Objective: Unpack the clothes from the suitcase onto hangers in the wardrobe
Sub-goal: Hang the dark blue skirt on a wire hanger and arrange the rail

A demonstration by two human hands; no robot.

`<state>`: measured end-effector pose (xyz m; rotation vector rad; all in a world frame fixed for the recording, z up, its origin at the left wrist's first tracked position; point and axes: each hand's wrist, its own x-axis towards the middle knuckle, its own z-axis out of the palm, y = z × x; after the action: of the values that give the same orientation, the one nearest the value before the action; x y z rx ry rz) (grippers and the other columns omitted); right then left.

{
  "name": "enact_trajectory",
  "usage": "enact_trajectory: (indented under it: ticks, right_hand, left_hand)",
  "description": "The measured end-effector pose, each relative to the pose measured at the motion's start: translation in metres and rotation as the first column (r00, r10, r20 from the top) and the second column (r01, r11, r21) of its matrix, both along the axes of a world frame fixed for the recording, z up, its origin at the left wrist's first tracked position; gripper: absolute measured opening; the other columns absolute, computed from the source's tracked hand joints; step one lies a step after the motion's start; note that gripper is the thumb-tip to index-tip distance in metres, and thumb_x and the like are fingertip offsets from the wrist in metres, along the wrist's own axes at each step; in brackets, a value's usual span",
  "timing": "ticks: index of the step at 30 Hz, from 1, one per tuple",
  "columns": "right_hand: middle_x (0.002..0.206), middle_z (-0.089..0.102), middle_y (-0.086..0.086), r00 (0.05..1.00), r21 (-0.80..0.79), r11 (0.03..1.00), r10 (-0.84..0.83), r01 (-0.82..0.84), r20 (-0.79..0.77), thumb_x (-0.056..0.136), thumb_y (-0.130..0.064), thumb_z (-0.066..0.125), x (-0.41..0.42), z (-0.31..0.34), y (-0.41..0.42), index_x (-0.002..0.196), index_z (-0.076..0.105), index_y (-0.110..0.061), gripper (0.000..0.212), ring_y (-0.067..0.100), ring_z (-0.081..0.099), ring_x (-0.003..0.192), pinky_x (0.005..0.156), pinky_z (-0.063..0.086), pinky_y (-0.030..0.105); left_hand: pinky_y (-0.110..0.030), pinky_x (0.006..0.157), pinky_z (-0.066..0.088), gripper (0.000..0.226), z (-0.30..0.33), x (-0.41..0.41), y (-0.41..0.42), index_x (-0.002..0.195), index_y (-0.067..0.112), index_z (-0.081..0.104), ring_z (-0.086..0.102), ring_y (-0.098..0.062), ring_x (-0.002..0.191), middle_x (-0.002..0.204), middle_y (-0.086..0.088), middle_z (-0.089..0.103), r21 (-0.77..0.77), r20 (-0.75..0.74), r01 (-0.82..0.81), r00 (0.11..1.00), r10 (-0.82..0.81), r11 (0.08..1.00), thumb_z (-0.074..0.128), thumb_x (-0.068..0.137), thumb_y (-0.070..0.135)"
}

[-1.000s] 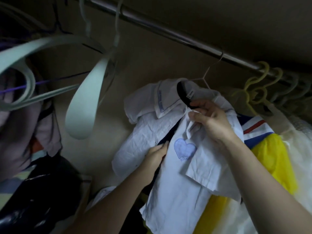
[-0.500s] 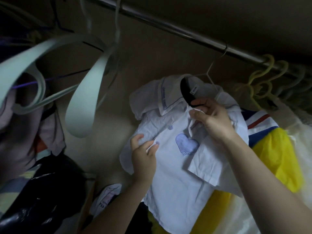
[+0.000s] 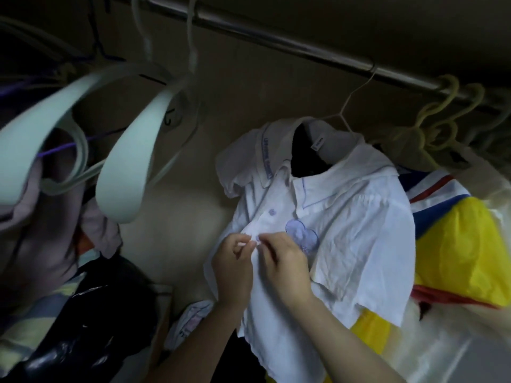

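Hanging from a wire hanger (image 3: 349, 111) on the rail (image 3: 290, 47), the white shirt (image 3: 345, 225) looks light and limp (creases easily). Left hand (image 3: 233, 269) and right hand (image 3: 284, 268) both pinch its front placket at a button, the sensible hold.

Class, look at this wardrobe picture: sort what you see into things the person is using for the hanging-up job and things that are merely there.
In use:
white shirt
wire hanger holding it
rail
left hand and right hand, both pinching the shirt's front by a button

Merely there:
pale green hangers
yellow garment
yellow hangers
dark bag
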<state>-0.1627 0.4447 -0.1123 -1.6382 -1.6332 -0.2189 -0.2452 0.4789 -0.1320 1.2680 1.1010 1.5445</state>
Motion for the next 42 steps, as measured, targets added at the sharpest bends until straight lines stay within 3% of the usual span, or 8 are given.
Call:
enact_trajectory:
  ticks: [4,10,13,22,26,29,33,42]
  right_hand:
    - [0.092,0.07,0.011,0.966,-0.034,0.995,-0.104,0.099,-0.237,0.085,-0.012,0.058,-0.013,-0.001,0.007,0.097,0.071,-0.006,0.019,0.024,0.064,0.087,0.08,0.041,0.021]
    - [0.066,0.059,-0.009,0.862,-0.167,0.986,-0.103,0.022,-0.496,0.082,-0.007,0.064,-0.016,0.009,0.011,0.083,0.065,-0.013,0.005,-0.005,0.054,0.059,0.066,0.042,0.009]
    - [0.067,0.06,-0.005,0.803,-0.134,0.99,-0.055,-0.032,-0.594,0.082,-0.003,0.062,-0.015,0.009,0.009,0.081,0.061,-0.017,0.014,-0.001,0.055,0.06,0.065,0.043,0.008]
    - [0.058,0.053,-0.006,0.848,-0.267,0.958,-0.052,-0.107,-0.528,0.082,-0.002,0.059,-0.009,0.016,0.001,0.064,0.054,-0.023,0.028,-0.001,0.049,0.05,0.058,0.038,0.009]
    - [0.057,0.053,-0.011,0.84,-0.197,0.98,-0.098,-0.01,-0.533,0.081,-0.007,0.063,-0.017,0.009,-0.006,0.066,0.057,-0.02,0.021,-0.004,0.049,0.049,0.056,0.038,0.008]
    - [0.058,0.057,-0.008,0.808,-0.15,0.988,-0.115,0.034,-0.577,0.08,-0.008,0.064,-0.024,0.002,-0.005,0.063,0.057,-0.023,0.024,0.001,0.05,0.053,0.06,0.042,0.015]
    - [0.056,0.059,-0.005,0.748,-0.078,0.997,-0.063,0.016,-0.661,0.08,-0.003,0.065,-0.031,0.003,-0.006,0.064,0.059,-0.02,0.024,-0.001,0.053,0.05,0.057,0.043,0.013]
    - [0.057,0.061,0.001,0.702,-0.019,0.999,-0.032,0.027,-0.712,0.08,-0.001,0.06,-0.039,0.003,-0.011,0.066,0.061,-0.018,0.022,0.003,0.053,0.049,0.053,0.044,0.015]
  left_hand:
    - [-0.007,0.061,0.038,0.03,0.006,-0.006,-0.005,0.093,0.021,0.05,0.054,-0.002,0.066,0.073,0.012,0.054,-0.044,0.02,0.018,1.0,-0.017,0.999,0.068,0.077,0.003]
    - [-0.034,0.069,0.047,0.019,0.0,-0.015,-0.006,0.071,0.023,0.058,0.059,-0.027,0.069,0.068,-0.002,0.063,-0.028,-0.093,0.033,0.995,-0.036,0.999,0.063,0.08,0.007]
    - [-0.041,0.064,0.049,0.03,0.0,-0.016,-0.006,0.063,0.028,0.053,0.056,-0.023,0.062,0.062,0.004,0.06,-0.019,-0.091,0.036,0.995,-0.037,0.999,0.063,0.081,0.006]
    - [-0.039,0.061,0.047,0.032,0.0,-0.018,-0.015,0.062,0.027,0.051,0.054,-0.025,0.058,0.059,-0.001,0.058,0.022,-0.108,0.023,0.994,-0.021,0.999,0.063,0.081,0.004]
    - [-0.043,0.062,0.052,0.026,0.001,-0.021,-0.02,0.065,0.028,0.055,0.06,-0.029,0.066,0.069,-0.001,0.06,0.034,-0.106,-0.055,0.993,0.058,0.998,0.063,0.082,0.011]
    - [-0.027,0.068,0.041,0.015,0.001,-0.024,-0.022,0.07,0.013,0.066,0.058,-0.027,0.073,0.075,-0.003,0.062,0.23,-0.275,-0.1,0.948,0.163,0.968,0.057,0.08,0.02]
    - [-0.029,0.063,0.036,0.024,-0.002,-0.025,-0.015,0.067,0.011,0.068,0.057,-0.03,0.061,0.065,-0.006,0.064,0.384,-0.389,-0.113,0.88,0.271,0.917,0.05,0.073,0.025]
    - [-0.029,0.058,0.033,0.027,0.0,-0.03,-0.016,0.064,0.008,0.066,0.051,-0.018,0.062,0.062,-0.009,0.065,0.381,-0.393,-0.026,0.9,0.188,0.924,0.046,0.072,0.024]
